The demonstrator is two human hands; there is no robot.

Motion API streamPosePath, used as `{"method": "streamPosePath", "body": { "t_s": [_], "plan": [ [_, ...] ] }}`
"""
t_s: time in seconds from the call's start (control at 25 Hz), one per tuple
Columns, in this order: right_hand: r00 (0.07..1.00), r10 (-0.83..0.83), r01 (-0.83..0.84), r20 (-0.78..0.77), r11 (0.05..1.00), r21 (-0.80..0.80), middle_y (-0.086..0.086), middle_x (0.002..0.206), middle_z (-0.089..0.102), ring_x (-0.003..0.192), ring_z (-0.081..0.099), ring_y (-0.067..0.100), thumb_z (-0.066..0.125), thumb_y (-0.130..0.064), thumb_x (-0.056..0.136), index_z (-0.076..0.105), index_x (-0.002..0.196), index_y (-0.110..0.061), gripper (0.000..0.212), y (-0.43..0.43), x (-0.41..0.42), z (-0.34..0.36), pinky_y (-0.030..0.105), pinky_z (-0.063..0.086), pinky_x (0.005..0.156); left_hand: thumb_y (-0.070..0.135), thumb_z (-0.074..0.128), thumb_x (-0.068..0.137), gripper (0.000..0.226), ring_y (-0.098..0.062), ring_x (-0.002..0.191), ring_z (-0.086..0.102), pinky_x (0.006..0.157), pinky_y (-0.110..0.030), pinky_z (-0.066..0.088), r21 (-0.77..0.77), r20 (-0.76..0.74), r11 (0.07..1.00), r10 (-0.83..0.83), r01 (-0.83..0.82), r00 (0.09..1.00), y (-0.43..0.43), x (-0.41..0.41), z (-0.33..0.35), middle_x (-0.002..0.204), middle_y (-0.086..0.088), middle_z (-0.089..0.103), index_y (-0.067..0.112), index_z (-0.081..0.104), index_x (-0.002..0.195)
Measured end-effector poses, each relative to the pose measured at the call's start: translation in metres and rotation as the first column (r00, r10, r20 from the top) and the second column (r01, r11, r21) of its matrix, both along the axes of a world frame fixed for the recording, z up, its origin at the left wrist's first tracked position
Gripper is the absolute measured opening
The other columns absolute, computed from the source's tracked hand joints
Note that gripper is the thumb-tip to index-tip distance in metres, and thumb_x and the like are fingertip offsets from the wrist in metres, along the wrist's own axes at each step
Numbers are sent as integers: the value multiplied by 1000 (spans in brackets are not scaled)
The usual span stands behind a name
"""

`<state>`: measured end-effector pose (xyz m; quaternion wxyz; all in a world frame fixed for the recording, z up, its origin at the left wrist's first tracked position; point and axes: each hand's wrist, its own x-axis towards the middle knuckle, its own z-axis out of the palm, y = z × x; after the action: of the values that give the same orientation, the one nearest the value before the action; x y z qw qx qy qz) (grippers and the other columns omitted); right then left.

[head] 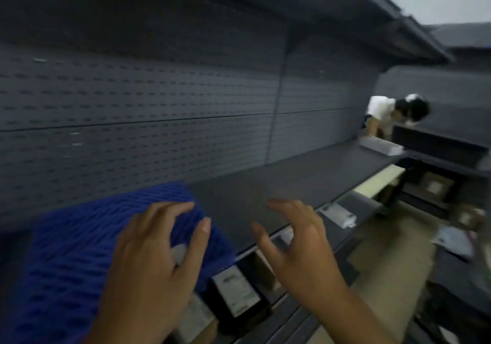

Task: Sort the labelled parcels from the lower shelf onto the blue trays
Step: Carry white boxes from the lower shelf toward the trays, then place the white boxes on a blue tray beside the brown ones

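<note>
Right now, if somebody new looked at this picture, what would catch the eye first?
The bright blue tray at the lower left, on the dark shelf, stands out most. The left hand hovers over its edge and the right hand beside it, both empty. Below them, a white-labelled black parcel sits one level down.

A blue mesh tray (66, 250) lies on the grey shelf (292, 179), a white-labelled dark parcel (236, 292) below.

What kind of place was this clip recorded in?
Likely a warehouse or stockroom sorting aisle: dark metal shelving with perforated back panels, labelled parcels on the lower shelf, and a blue mesh tray.
</note>
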<state>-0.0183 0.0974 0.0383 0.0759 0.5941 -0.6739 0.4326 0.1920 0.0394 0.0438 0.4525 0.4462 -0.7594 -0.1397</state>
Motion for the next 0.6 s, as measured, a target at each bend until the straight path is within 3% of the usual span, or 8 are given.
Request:
{"method": "streamPosePath", "body": {
  "t_s": [0.08,0.2,0.44,0.6],
  "plan": [
    [996,-84,83,5,996,28,-9,118,66,117,58,15,66,-52,88,68,120,-24,43,17,-83,0,39,43,104,73,40,91,48,7,107,38,97,-29,36,18,9,994,-108,108,994,-1,-98,1,117,30,50,44,60,122],
    [977,-209,210,-31,977,31,-12,118,66,116,58,12,71,-46,88,69,118,-26,36,41,-192,-2,33,42,102,63,46,93,43,-7,112,56,95,-36,47,15,-14,957,-289,289,957,1,-226,-1,117,20,60,34,67,118],
    [889,-457,456,-21,882,119,-19,117,61,116,51,2,64,-49,91,65,120,-31,34,67,-366,-22,13,26,101,65,43,92,42,-7,114,55,95,-40,50,32,6,857,-515,515,857,-10,-432,-22,117,22,59,39,62,119],
    [846,-532,531,-43,830,171,-20,121,59,120,48,1,62,-51,92,63,125,-31,39,55,-457,-30,26,34,106,66,41,94,45,0,113,47,95,-31,45,14,18,800,-600,600,800,-36,-548,-30,121,21,57,39,59,125]
  ]
}}
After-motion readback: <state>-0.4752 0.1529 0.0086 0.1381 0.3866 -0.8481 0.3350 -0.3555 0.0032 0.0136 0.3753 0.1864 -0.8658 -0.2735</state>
